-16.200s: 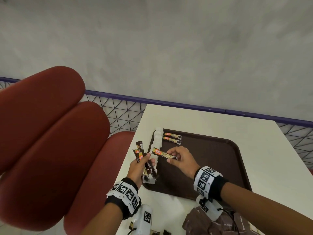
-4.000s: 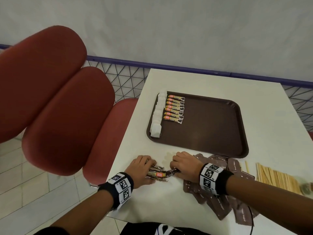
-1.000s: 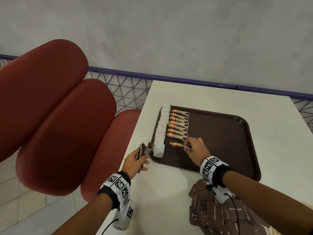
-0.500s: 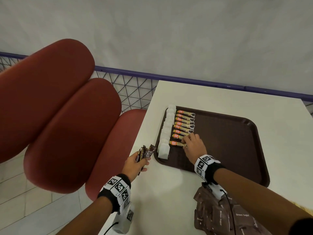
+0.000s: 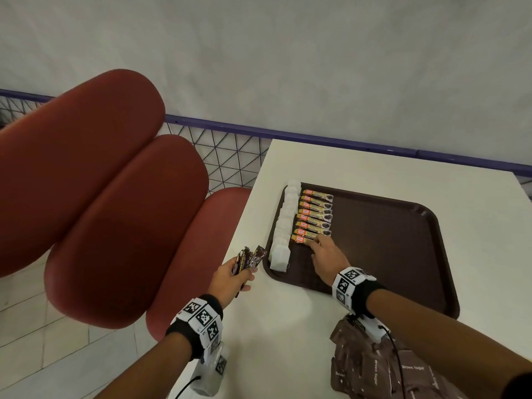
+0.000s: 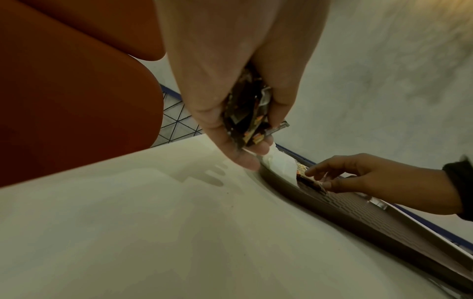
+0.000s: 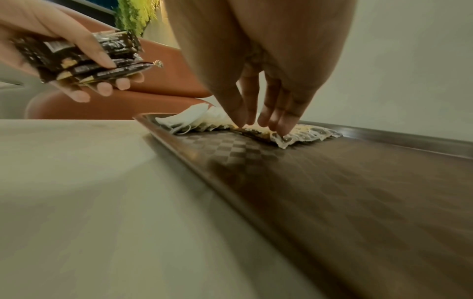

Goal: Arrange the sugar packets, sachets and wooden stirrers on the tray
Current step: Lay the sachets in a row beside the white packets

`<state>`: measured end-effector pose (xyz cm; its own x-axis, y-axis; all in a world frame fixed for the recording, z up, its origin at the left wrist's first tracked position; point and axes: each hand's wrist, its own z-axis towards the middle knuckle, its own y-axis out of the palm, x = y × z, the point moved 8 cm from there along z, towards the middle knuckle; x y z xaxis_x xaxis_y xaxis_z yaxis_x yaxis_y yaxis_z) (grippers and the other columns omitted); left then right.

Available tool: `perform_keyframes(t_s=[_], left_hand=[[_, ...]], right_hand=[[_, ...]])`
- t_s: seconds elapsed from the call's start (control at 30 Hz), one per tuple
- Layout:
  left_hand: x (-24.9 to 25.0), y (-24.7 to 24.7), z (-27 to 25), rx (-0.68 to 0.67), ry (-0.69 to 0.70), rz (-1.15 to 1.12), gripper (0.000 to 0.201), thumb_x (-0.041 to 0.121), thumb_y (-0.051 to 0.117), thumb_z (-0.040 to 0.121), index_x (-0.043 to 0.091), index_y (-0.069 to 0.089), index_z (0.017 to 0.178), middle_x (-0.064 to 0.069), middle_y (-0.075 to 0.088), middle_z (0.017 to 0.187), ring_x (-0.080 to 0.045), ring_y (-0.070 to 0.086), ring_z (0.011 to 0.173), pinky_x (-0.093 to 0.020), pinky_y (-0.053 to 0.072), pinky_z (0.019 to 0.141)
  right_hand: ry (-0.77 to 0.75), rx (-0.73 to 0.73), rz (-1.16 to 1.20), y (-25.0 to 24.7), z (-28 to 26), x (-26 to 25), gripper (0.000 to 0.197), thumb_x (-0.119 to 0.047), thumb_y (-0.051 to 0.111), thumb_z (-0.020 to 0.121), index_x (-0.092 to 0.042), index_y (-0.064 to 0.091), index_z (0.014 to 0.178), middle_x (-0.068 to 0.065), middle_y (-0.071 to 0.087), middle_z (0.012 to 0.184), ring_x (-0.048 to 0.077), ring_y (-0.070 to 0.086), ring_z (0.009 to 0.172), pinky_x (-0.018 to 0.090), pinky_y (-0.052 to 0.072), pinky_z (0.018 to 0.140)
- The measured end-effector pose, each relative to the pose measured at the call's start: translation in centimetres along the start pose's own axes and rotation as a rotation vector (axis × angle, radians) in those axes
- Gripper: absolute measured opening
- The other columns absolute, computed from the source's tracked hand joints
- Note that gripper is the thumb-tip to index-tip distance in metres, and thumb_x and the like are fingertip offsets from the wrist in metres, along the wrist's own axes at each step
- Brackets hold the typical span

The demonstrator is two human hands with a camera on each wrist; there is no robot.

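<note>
A brown tray (image 5: 388, 254) lies on the white table. Along its left edge runs a column of white sugar packets (image 5: 283, 226), with a row of orange-and-brown sachets (image 5: 316, 216) beside it. My right hand (image 5: 312, 244) reaches into the tray, its straight fingertips (image 7: 281, 129) pressing on the nearest sachet (image 5: 300, 239) of the row. My left hand (image 5: 244, 276) hovers just left of the tray and grips a bundle of dark sachets (image 5: 249, 259), also seen in the right wrist view (image 7: 76, 58). No wooden stirrers are in view.
A pile of brown sugar packets (image 5: 374, 367) lies on the table (image 5: 288, 326) at the near edge, under my right forearm. Red padded seats (image 5: 115, 211) stand to the left of the table. A blue rail (image 5: 316, 138) and grey wall run behind.
My right hand has slid the newest sachet up against the end of the row and now presses on it. The left hand has kept its bundle beside the tray.
</note>
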<state>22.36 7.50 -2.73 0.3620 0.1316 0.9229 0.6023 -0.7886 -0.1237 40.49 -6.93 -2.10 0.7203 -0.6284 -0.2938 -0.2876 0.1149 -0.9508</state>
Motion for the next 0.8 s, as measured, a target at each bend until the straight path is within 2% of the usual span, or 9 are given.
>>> perform_keyframes(t_s=[0.2, 0.4, 0.5, 0.53, 0.6, 0.63, 0.7, 0.73, 0.8], left_hand=[[0.2, 0.2, -0.1, -0.011, 0.003, 0.013, 0.018, 0.003, 0.056, 0.089, 0.02, 0.063, 0.092, -0.005, 0.07, 0.092, -0.017, 0.063, 0.079, -0.027, 0.055, 0.067], [0.8, 1.1, -0.4, -0.053, 0.024, 0.027, 0.017, 0.002, 0.055, 0.091, 0.008, 0.06, 0.106, -0.006, 0.068, 0.095, -0.019, 0.064, 0.081, -0.022, 0.056, 0.061], [0.9, 1.9, -0.4, -0.068, 0.021, 0.051, 0.014, 0.005, 0.057, 0.09, 0.008, 0.062, 0.103, -0.01, 0.07, 0.091, -0.021, 0.066, 0.075, -0.031, 0.056, 0.064], [1.0, 2.2, -0.5, -0.076, 0.023, 0.065, 0.011, 0.006, 0.057, 0.091, 0.011, 0.062, 0.1, -0.01, 0.07, 0.087, -0.019, 0.065, 0.07, -0.029, 0.054, 0.061], [1.4, 3.0, -0.9, -0.1, 0.036, 0.089, 0.011, 0.006, 0.057, 0.091, 0.015, 0.061, 0.096, -0.007, 0.069, 0.08, -0.01, 0.062, 0.057, -0.017, 0.049, 0.051], [1.7, 3.4, -1.0, -0.113, 0.047, 0.093, 0.012, 0.006, 0.057, 0.091, 0.015, 0.06, 0.097, -0.006, 0.068, 0.079, -0.008, 0.062, 0.056, -0.015, 0.047, 0.049], [2.1, 4.2, -1.3, -0.139, 0.072, 0.115, 0.017, 0.006, 0.058, 0.09, 0.012, 0.06, 0.105, -0.002, 0.068, 0.081, -0.008, 0.065, 0.065, -0.017, 0.051, 0.054], [2.2, 4.4, -1.4, -0.148, 0.081, 0.138, 0.019, 0.006, 0.058, 0.089, 0.012, 0.06, 0.108, -0.001, 0.068, 0.083, -0.011, 0.066, 0.072, -0.019, 0.052, 0.058], [2.5, 4.8, -1.6, -0.159, 0.095, 0.17, 0.022, 0.007, 0.059, 0.088, 0.015, 0.06, 0.109, -0.002, 0.068, 0.091, -0.017, 0.065, 0.084, -0.021, 0.054, 0.065]], right_hand=[[0.014, -0.064, -0.045, 0.0, -0.2, -0.1, 0.044, -0.009, 0.04, 0.093, -0.011, 0.041, 0.137, 0.009, 0.041, 0.135, 0.026, 0.037, 0.127, 0.034, 0.035, 0.104], [-0.044, 0.018, 0.099, -2.0, -1.0, -1.2, 0.036, -0.012, 0.045, 0.092, -0.014, 0.05, 0.128, 0.005, 0.048, 0.128, 0.021, 0.039, 0.123, 0.03, 0.032, 0.104], [-0.122, 0.047, 0.329, -3.3, -2.0, -3.0, 0.033, -0.01, 0.048, 0.092, -0.013, 0.052, 0.125, 0.005, 0.052, 0.117, 0.015, 0.043, 0.109, 0.024, 0.033, 0.099], [-0.143, 0.036, 0.387, -3.6, -2.4, -3.6, 0.035, -0.011, 0.049, 0.093, -0.014, 0.051, 0.127, 0.004, 0.052, 0.111, 0.011, 0.041, 0.101, 0.022, 0.033, 0.095], [-0.192, 0.013, 0.434, -3.9, -2.9, -4.9, 0.041, -0.013, 0.05, 0.092, -0.018, 0.045, 0.133, -0.002, 0.051, 0.102, 0.007, 0.037, 0.094, 0.021, 0.033, 0.089], [-0.209, 0.002, 0.436, -3.9, -3.1, -5.4, 0.043, -0.016, 0.05, 0.093, -0.021, 0.042, 0.135, -0.005, 0.052, 0.099, 0.008, 0.038, 0.092, 0.023, 0.034, 0.088], [-0.18, -0.043, 0.43, -3.5, -3.1, -5.7, 0.04, -0.028, 0.045, 0.096, -0.024, 0.042, 0.136, -0.007, 0.056, 0.094, 0.011, 0.044, 0.089, 0.027, 0.038, 0.086], [-0.139, -0.074, 0.427, -3.3, -3.0, -5.6, 0.036, -0.033, 0.041, 0.097, -0.023, 0.047, 0.131, -0.004, 0.061, 0.093, 0.014, 0.049, 0.089, 0.029, 0.04, 0.086], [-0.042, -0.145, 0.468, -2.8, -2.9, -5.1, 0.032, -0.039, 0.036, 0.098, -0.018, 0.061, 0.103, 0.002, 0.066, 0.085, 0.019, 0.058, 0.085, 0.032, 0.044, 0.084]])
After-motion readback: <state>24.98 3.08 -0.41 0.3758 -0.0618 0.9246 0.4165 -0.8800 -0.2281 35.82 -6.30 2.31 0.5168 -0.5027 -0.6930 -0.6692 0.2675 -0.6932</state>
